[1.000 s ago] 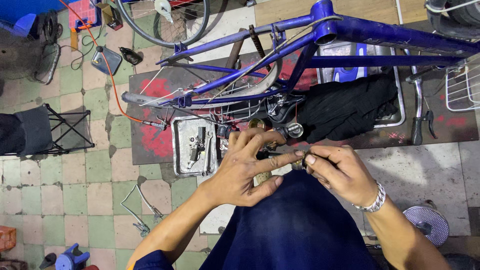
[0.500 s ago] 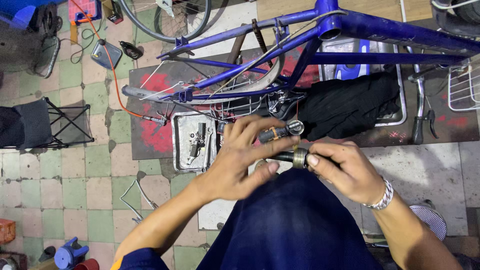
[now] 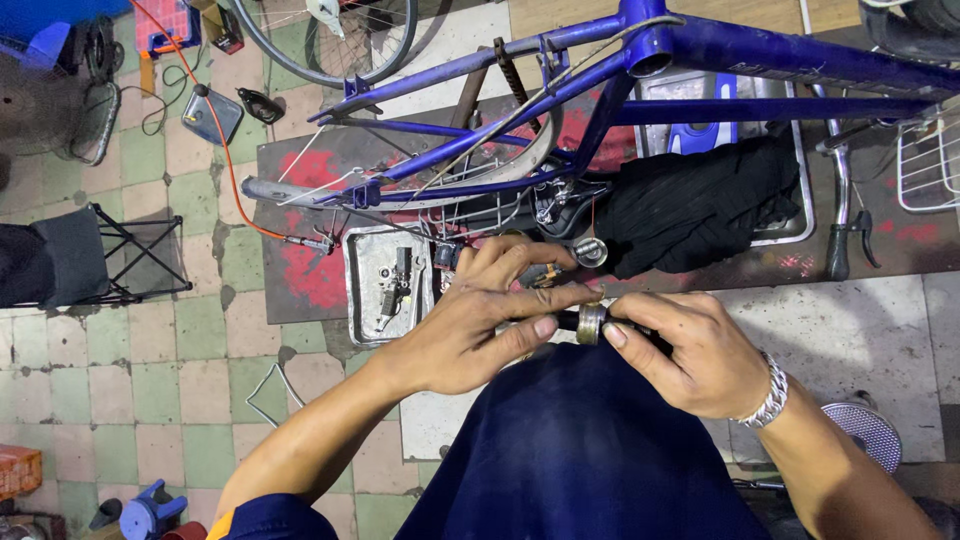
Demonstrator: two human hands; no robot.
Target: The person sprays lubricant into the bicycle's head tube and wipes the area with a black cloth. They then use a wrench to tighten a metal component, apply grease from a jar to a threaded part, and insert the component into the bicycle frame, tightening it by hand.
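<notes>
Both hands share the grip: left hand and right hand pinch a small metal ring part between fingertips, above the lap. Beyond the grip lies the upturned blue bicycle frame and a parts tray. Greasy fingers could slip, likely dropping the part onto the tiled floor.

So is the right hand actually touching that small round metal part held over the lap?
Touching. The head view shows the right hand with its thumb and forefinger tips pinched on the small round metal part, no gap visible; the left hand grips it too.
</notes>
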